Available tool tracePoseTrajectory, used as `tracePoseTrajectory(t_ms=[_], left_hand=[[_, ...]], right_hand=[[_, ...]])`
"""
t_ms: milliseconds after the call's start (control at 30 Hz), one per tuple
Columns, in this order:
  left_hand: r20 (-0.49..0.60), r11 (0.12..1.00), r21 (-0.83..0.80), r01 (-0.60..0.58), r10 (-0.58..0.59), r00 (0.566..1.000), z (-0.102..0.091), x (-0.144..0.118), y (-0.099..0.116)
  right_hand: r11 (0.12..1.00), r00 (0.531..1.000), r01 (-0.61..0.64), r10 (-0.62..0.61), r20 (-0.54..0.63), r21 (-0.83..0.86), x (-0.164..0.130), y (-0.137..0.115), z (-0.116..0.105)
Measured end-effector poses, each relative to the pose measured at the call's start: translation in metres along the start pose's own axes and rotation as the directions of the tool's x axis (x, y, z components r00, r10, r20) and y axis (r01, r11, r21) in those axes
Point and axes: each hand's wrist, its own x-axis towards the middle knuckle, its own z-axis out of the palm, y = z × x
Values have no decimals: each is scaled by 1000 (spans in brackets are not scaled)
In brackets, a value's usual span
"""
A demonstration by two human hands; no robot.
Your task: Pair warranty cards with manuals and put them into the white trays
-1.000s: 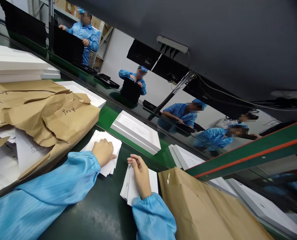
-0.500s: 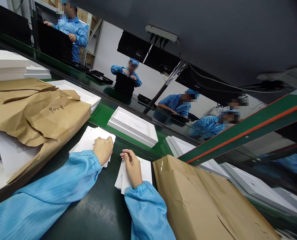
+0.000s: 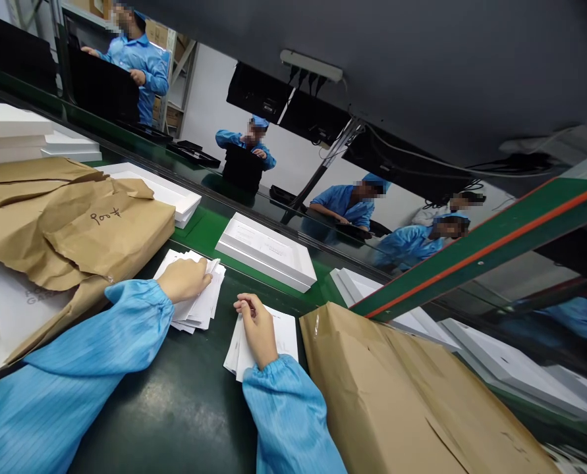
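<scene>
We sit at a dark green table [image 3: 184,408] in a big work room; past it runs a long green belt [image 3: 209,230] with white trays [image 3: 268,253] on it, and more trays [image 3: 159,191] lie farther left. Across the belt, people in blue coats [image 3: 345,207] work on black screens [image 3: 244,170]; a big dark screen [image 3: 421,72] fills the top of our view.

Our left hand [image 3: 183,280] lies flat on a loose pile of white cards [image 3: 201,299]; the fingers are stretched out and press down on the top card; the hand grips nothing that we can see. Our right hand [image 3: 257,327] rests on a second, smaller pile [image 3: 283,332], just right of the first; its fingers are curled, with thumb and finger pinching the top edge of a card. The two piles lie near each other on the table but do not touch.

A torn brown paper bag [image 3: 90,227] with white sheets [image 3: 16,306] inside lies to the left of the cards; another brown bag [image 3: 402,395] lies to the right, just beside the smaller pile. Both our arms wear blue sleeves [image 3: 76,368].
</scene>
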Motion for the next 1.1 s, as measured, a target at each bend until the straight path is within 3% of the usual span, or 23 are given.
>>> tracePoseTrajectory(t_ms=[200, 333, 433, 500, 600, 700, 767, 867, 933, 967, 1033, 1100], left_hand=[[2, 1000, -7, 4, -4, 1000, 0, 4, -6], [64, 988, -153, 1, 9, 998, -16, 8, -24], [-73, 953, -285, 105, -130, 989, -40, 4, -51], [-203, 926, -354, 131, -213, 956, -55, -2, -64], [-290, 867, -498, 21, -189, 938, -62, -8, -65], [-282, 696, -701, -157, -69, 957, -46, -2, -46], [-246, 506, -836, -212, -1, 969, -28, 5, -31], [-206, 148, -965, -217, 84, 975, -5, 12, -13], [-141, -29, -990, -138, 232, 962, 8, 14, -7], [-79, -63, -996, -62, 326, 942, 14, 14, -7], [65, -45, -995, 93, 424, 903, 24, 15, -6], [145, -48, -984, 173, 359, 922, 33, 17, -7]], right_hand=[[1000, 1000, 3, -3, 7, -13, 0, -1, 0], [1000, 1000, -6, 6, 11, -15, -1, -1, 0], [1000, 1000, -19, 19, -2, 4, -3, -4, -2], [999, 1000, -24, 24, -17, 25, -4, -9, -3], [990, 999, -40, 44, -25, 134, -7, -20, 0], [915, 987, -153, 162, 8, 374, -10, -29, 8], [830, 965, -260, 246, 95, 493, -11, -32, 13], [788, 947, -322, 271, 174, 525, -12, -33, 14], [834, 963, -266, 247, 104, 484, -10, -32, 9], [866, 972, -230, 230, 53, 444, -8, -32, 4], [922, 981, -172, 193, -28, 346, -4, -33, -9], [961, 983, -151, 170, -66, 233, 0, -37, -25]])
